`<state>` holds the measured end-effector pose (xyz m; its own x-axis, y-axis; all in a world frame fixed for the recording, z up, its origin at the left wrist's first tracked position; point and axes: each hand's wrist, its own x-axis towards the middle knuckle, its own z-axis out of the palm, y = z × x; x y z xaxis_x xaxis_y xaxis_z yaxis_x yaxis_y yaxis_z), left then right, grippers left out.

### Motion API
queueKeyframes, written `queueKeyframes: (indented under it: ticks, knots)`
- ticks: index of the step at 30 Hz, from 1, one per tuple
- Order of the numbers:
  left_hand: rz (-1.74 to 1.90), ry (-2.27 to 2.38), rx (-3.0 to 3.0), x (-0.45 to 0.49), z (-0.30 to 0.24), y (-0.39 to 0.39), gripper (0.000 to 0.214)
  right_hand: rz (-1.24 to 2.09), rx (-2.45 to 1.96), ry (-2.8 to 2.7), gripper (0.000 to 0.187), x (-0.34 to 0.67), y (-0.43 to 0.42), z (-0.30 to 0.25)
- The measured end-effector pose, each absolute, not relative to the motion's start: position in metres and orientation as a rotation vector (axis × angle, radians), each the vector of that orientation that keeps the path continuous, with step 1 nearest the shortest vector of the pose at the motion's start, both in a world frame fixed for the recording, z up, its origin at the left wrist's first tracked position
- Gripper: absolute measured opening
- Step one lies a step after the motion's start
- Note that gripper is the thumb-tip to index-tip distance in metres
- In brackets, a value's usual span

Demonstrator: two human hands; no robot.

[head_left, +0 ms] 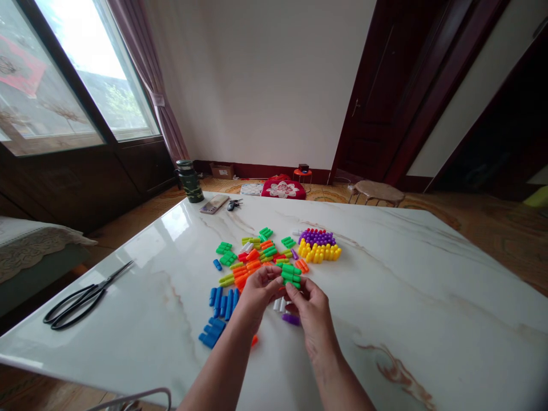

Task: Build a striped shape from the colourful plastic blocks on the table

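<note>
Both of my hands meet over the middle of a white marble table [385, 297]. My left hand [259, 291] and my right hand [310, 308] pinch a small cluster of joined green plastic pegs [291, 274] between their fingertips. Loose pegs lie all around: blue ones [220, 311] to the left, orange ones [246, 271] and other green ones [226, 254] beyond, white ones [279, 304] and a purple one [291, 319] under my right hand. A joined block of purple pegs [317, 236] and yellow pegs [319, 252] sits farther back.
Black scissors [83, 297] lie near the table's left edge. At the far edge stand a green flask [189, 181], a phone [214, 204] and keys [233, 204]. Beyond are a low stool [379, 192], a red cushion [282, 188] and a dark door [385, 91].
</note>
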<state>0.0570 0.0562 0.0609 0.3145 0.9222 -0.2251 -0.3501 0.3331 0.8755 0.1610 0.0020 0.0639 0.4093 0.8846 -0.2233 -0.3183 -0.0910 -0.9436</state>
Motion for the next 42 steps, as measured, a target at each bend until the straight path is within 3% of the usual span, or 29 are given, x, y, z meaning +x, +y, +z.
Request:
queueKeyframes:
  ticks: [3,8,17,25,31,42]
  knots:
    - [0.903,0.952,1.022,0.059,0.056,0.056,0.039,1.076,-1.285,-0.573,0.043,0.171,0.004,0.064]
    - [0.526,0.996,1.608,0.059,0.058,0.045,0.019,0.759,-1.454,-0.697,0.036,0.206,0.018,0.051]
    - [-0.03,0.645,1.953,0.063,0.059,0.026,0.037,0.818,-1.539,-0.783,0.032,0.213,0.06,0.023]
    - [-0.019,0.648,2.013,0.068,0.058,0.022,0.034,0.964,-1.474,-0.62,0.032,0.203,0.058,0.028]
    - [0.008,0.697,1.995,0.067,0.061,0.024,0.042,0.877,-1.538,-0.79,0.031,0.21,0.055,0.025]
    - [0.02,0.769,1.992,0.065,0.065,0.026,0.044,0.22,-2.042,-1.175,0.023,0.267,0.044,0.014]
